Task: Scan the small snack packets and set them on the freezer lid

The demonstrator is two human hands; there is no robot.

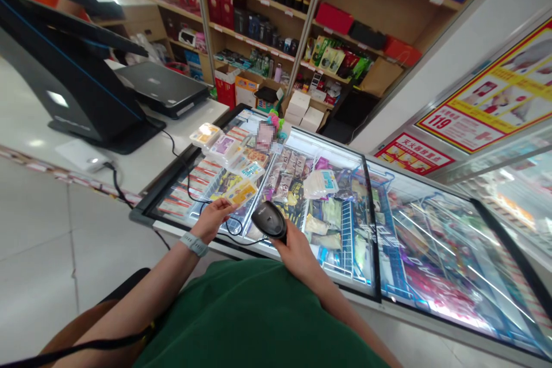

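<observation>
Left hand (214, 217) pinches a yellow-labelled pack (242, 192), right hand (297, 248) wraps firmly round a scanner (268, 219), both above the freezer (373, 241). Scanning seems in hand, calling next for lining them up.

We see a black scanner (268, 219), a yellow-labelled pack (243, 191), a pale grey watch strap (195, 244), a green shirt (259, 310).

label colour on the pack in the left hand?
The label is yellow-orange; it shows best in the head view.
</observation>
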